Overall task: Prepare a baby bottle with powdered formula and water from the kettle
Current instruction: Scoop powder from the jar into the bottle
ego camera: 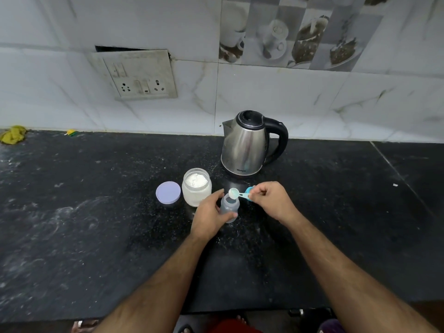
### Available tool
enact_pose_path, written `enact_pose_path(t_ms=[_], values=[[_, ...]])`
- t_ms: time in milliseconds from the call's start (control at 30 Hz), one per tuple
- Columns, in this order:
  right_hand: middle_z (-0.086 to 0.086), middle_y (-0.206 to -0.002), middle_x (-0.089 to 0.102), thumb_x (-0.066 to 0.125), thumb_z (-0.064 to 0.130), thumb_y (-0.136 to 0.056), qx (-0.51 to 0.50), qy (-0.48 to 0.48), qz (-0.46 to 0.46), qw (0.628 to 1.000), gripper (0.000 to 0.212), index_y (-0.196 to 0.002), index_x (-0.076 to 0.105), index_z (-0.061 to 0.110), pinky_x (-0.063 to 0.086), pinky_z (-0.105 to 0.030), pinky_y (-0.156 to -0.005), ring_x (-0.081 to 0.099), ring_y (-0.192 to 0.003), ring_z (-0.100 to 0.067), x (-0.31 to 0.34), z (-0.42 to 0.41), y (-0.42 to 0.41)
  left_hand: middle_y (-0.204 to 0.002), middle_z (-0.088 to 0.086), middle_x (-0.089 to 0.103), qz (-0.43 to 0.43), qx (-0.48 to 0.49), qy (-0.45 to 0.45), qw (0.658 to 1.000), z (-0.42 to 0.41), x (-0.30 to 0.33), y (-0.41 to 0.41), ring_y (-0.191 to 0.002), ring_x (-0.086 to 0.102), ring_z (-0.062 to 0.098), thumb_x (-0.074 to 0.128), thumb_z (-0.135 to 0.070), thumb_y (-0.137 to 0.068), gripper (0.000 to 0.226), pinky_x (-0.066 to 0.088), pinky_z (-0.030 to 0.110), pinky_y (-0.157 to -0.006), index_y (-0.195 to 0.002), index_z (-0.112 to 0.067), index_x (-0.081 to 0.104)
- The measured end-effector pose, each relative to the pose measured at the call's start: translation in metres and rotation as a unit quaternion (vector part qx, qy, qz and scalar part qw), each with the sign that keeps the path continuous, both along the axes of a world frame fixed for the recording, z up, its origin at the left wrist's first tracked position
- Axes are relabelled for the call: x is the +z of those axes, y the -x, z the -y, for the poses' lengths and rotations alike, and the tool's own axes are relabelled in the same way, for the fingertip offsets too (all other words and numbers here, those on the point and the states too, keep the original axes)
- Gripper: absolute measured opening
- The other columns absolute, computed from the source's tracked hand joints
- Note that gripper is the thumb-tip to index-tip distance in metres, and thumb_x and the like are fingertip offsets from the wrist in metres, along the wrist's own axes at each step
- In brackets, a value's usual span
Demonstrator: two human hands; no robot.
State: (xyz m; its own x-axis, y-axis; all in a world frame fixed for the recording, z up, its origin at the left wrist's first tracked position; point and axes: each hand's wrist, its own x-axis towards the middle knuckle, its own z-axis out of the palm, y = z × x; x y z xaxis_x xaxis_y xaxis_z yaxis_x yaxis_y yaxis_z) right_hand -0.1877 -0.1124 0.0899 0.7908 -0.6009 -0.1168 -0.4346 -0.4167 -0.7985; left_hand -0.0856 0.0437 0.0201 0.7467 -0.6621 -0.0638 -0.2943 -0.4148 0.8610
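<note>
Both my forearms reach in from the near edge of the black counter (96,224) toward the baby bottle (230,206), which stands uncapped in front of the kettle (247,143). My left hand (209,212) wraps fingers and thumb round the bottle's body. My right hand (271,200) pinches the handle of a pale blue scoop (236,193), its bowl holding white powder just above the bottle's open mouth. What the bottle holds I cannot tell. A second bit of blue plastic shows behind the scoop, mostly hidden by my fingers.

Just left of the bottle and ahead-left of the kettle's base sits the open formula jar (197,187), white powder well up inside it. Its lilac lid (168,192) lies flat on the counter, close beside the jar on the far side from the kettle.

Small lettering marks the kettle's lower wall (too blurred to read). Its spout points left, handle right; it stands near the tiled back wall.

Open counter stretches left and right of the kettle. Far left of it, by the wall, lies a yellow cloth (13,137); a socket panel (139,75) hangs on the wall up-left.
</note>
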Motion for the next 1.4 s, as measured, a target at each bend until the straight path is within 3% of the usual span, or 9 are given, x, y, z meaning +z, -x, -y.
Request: enact_pose_path(t_ms=[100, 233, 367, 633, 733, 900, 1200, 1300, 1400], values=[[0.011, -0.067, 0.064, 0.069, 0.010, -0.088, 0.011, 0.074, -0.022, 0.997, 0.015, -0.075, 0.074, 0.013, 0.042, -0.008, -0.060, 0.056, -0.063, 0.000, 0.000, -0.002, 0.002, -0.094, -0.016, 0.065, -0.002, 0.005, 0.006, 1.000, 0.003, -0.001, -0.001, -0.069, 0.051, 0.000, 0.086, -0.026, -0.071, 0.060, 0.038, 0.013, -0.065, -0.127, -0.025, 0.062], [0.007, -0.089, 0.069, 0.067, 0.016, -0.089, 0.035, 0.183, -0.033, 0.982, 0.010, -0.084, 0.076, 0.017, 0.045, -0.026, -0.078, 0.059, -0.081, -0.010, -0.001, -0.006, 0.004, -0.091, -0.016, 0.067, -0.006, 0.005, 0.009, 1.000, 0.005, -0.003, -0.004, -0.069, 0.052, 0.001, 0.087, -0.027, -0.070, 0.057, 0.041, 0.014, -0.066, -0.122, -0.026, 0.064], [0.007, -0.093, 0.065, 0.060, 0.022, -0.091, 0.081, 0.295, -0.038, 0.951, 0.015, -0.091, 0.075, 0.019, 0.039, -0.030, -0.069, 0.061, -0.081, -0.014, -0.004, -0.008, 0.008, -0.094, -0.014, 0.069, -0.011, 0.003, 0.010, 1.000, 0.008, -0.005, -0.005, -0.071, 0.054, 0.002, 0.087, -0.028, -0.069, 0.057, 0.046, 0.017, -0.070, -0.121, -0.027, 0.064], [-0.001, -0.065, 0.056, 0.072, 0.014, -0.071, 0.173, 0.451, -0.012, 0.876, 0.014, -0.059, 0.066, 0.013, 0.043, -0.028, -0.038, 0.056, -0.046, -0.022, -0.016, -0.013, 0.008, -0.088, -0.017, 0.067, -0.017, 0.000, 0.023, 1.000, 0.007, -0.005, -0.005, -0.064, 0.051, -0.005, 0.086, -0.024, -0.070, 0.052, 0.044, 0.011, -0.064, -0.118, -0.025, 0.065], [0.000, -0.065, 0.055, 0.061, 0.018, -0.078, 0.163, 0.470, 0.019, 0.867, 0.019, -0.060, 0.068, 0.013, 0.039, -0.027, -0.038, 0.052, -0.045, -0.019, -0.018, -0.013, 0.011, -0.089, -0.017, 0.067, -0.011, 0.000, 0.023, 1.000, 0.007, -0.004, -0.004, -0.066, 0.051, -0.002, 0.086, -0.025, -0.071, 0.053, 0.043, 0.011, -0.064, -0.119, -0.026, 0.065], [0.000, -0.065, 0.055, 0.081, 0.012, -0.071, 0.174, 0.482, 0.033, 0.858, 0.017, -0.060, 0.068, 0.012, 0.031, -0.025, -0.042, 0.051, -0.046, -0.016, -0.019, -0.015, 0.014, -0.091, -0.018, 0.066, -0.009, -0.001, 0.025, 1.000, 0.006, -0.004, -0.004, -0.068, 0.054, -0.008, 0.086, -0.024, -0.071, 0.053, 0.042, 0.010, -0.064, -0.119, -0.024, 0.065], [0.001, -0.065, 0.056, 0.081, 0.012, -0.070, 0.176, 0.479, 0.036, 0.859, 0.017, -0.060, 0.068, 0.013, 0.030, -0.024, -0.044, 0.051, -0.046, -0.016, -0.022, -0.014, 0.014, -0.094, -0.017, 0.067, -0.019, 0.002, 0.019, 1.000, 0.006, -0.003, -0.003, -0.068, 0.053, -0.005, 0.086, -0.024, -0.070, 0.055, 0.043, 0.010, -0.065, -0.120, -0.025, 0.064], [0.001, -0.071, 0.061, 0.071, 0.016, -0.077, 0.138, 0.428, 0.042, 0.892, 0.013, -0.064, 0.070, 0.013, 0.040, -0.026, -0.042, 0.058, -0.050, -0.019, -0.022, -0.014, 0.014, -0.097, -0.016, 0.068, -0.024, 0.001, 0.022, 0.999, 0.006, -0.003, -0.004, -0.069, 0.054, -0.006, 0.087, -0.023, -0.070, 0.058, 0.043, 0.010, -0.067, -0.123, -0.024, 0.063], [0.003, -0.083, 0.068, 0.068, 0.019, -0.082, 0.061, 0.338, 0.039, 0.938, 0.011, -0.077, 0.077, 0.016, 0.048, -0.030, -0.055, 0.063, -0.067, -0.015, -0.011, -0.014, 0.011, -0.107, -0.013, 0.068, -0.024, -0.002, 0.023, 0.999, 0.005, -0.003, -0.004, -0.071, 0.053, 0.000, 0.088, -0.028, -0.067, 0.069, 0.044, 0.015, -0.071, -0.129, -0.023, 0.059]])
